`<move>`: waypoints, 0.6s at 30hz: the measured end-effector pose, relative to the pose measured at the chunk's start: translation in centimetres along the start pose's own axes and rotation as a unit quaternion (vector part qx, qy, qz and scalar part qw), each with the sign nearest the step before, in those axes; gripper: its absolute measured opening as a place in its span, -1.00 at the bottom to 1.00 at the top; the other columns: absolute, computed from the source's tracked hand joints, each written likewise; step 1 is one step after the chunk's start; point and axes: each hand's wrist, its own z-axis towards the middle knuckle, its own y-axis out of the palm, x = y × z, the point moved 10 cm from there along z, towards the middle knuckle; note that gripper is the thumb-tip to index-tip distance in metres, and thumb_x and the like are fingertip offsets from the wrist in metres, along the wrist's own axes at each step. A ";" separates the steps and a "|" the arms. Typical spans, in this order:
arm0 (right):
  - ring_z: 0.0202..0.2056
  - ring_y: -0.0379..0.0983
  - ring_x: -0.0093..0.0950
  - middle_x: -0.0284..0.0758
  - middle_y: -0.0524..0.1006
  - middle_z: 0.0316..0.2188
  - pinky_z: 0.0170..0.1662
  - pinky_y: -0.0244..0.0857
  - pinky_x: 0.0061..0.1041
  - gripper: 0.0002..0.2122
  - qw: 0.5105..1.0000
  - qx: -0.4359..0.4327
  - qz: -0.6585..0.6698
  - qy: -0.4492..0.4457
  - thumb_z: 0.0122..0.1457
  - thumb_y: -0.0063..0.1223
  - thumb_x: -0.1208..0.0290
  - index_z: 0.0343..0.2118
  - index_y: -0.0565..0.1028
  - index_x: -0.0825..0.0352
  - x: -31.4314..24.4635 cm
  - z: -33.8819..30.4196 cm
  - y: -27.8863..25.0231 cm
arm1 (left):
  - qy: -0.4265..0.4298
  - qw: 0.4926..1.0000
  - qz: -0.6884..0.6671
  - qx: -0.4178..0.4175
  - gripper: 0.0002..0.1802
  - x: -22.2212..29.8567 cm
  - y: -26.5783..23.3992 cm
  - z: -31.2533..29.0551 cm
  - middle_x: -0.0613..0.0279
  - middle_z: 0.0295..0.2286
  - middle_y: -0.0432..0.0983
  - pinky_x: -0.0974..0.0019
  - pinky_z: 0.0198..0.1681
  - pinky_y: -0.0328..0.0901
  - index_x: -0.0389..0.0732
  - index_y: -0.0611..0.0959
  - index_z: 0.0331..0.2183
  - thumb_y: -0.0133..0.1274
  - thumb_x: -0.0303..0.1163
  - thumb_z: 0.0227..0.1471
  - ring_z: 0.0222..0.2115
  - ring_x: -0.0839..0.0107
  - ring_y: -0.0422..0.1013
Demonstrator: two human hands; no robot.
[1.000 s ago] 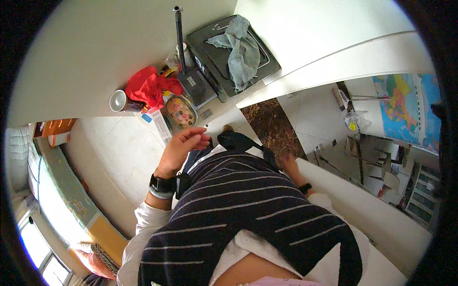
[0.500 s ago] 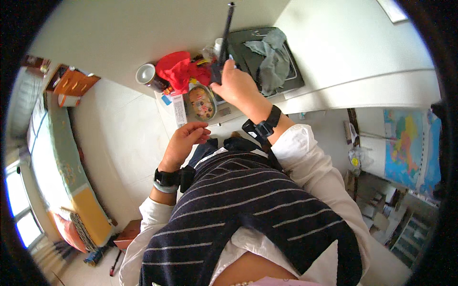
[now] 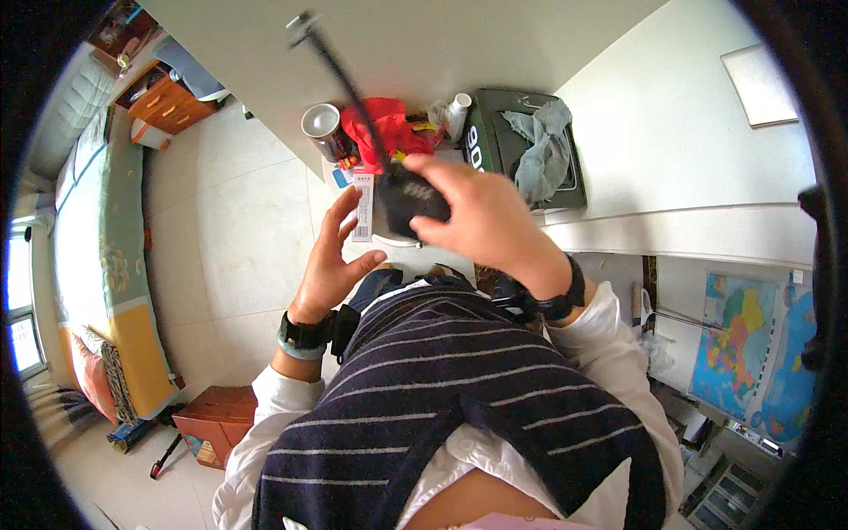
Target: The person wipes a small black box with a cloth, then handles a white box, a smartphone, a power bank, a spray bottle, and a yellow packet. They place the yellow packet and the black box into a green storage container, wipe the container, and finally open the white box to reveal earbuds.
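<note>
Your right hand point(image 3: 495, 223) grasps the black box point(image 3: 410, 201) from the right, its rod point(image 3: 354, 94) slanting far-left. Your left hand point(image 3: 329, 265), spread and empty, hovers just left.

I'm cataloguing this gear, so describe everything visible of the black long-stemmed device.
The black device has a boxy base and long, thin stem with a metallic-looking tip. The plastic-looking base bears pale markings. The right hand holds the base from the right; the left hand is beside it, apparently not touching. The blurred stem slants toward the picture's upper left, in front of the red cloth.
</note>
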 end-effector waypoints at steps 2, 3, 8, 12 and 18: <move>-0.20 0.49 -0.15 -0.10 0.51 -0.17 -0.14 0.38 -0.33 -0.47 0.997 -0.061 0.047 -0.009 -0.12 0.24 0.34 -0.01 0.39 0.28 -0.9 0.4 3.0 | -0.027 0.999 -0.017 -0.015 -0.11 0.4 -0.1 0.1 0.19 -0.02 0.38 0.29 0.03 0.29 -0.23 0.23 0.17 0.27 -0.58 -0.20 -0.02 0.36 0.35; -0.19 0.49 -0.15 -0.09 0.51 -0.17 -0.14 0.38 -0.33 -0.46 0.994 -0.069 0.078 -0.031 -0.11 0.25 0.31 0.00 0.38 0.28 -1.3 0.5 4.0 | -0.075 0.996 -0.050 -0.027 -0.12 -0.2 -0.2 -0.2 0.19 -0.02 0.38 0.29 0.03 0.29 -0.23 0.24 0.16 0.26 -0.60 -0.20 -0.02 0.36 0.35; -0.11 0.44 -0.13 -0.09 0.45 -0.15 -0.10 0.36 -0.34 -0.48 0.967 -0.127 0.213 -0.059 -0.01 0.24 0.20 -0.02 0.37 0.34 3.0 4.6 9.5 | -0.215 0.973 -0.036 0.081 -0.30 -3.6 -4.9 -4.1 0.17 -0.19 0.42 0.37 -0.16 0.39 -0.29 0.34 0.01 0.25 -0.65 -0.21 -0.18 0.40 0.41; 0.01 0.32 -0.08 -0.09 0.33 0.00 0.08 0.24 -0.27 -0.50 0.991 -0.019 -0.123 -0.041 -0.04 0.21 0.30 -0.01 0.36 0.34 9.1 10.0 11.6 | -0.223 0.957 -0.081 0.166 -0.34 -5.6 -7.9 -8.2 0.20 -0.22 0.40 0.42 -0.23 0.42 -0.29 0.33 -0.04 0.26 -0.66 -0.21 -0.25 0.43 0.42; 0.02 0.29 -0.03 -0.05 0.34 0.02 -0.01 0.26 -0.11 -0.62 0.978 0.074 -0.184 -0.060 -0.05 0.12 0.43 -0.11 0.39 0.30 12.3 13.3 13.5 | -0.222 0.944 -0.092 0.227 -0.30 -6.5 -9.6 -12.5 0.22 -0.18 0.37 0.38 -0.15 0.39 -0.27 0.31 0.01 0.25 -0.66 -0.19 -0.18 0.42 0.39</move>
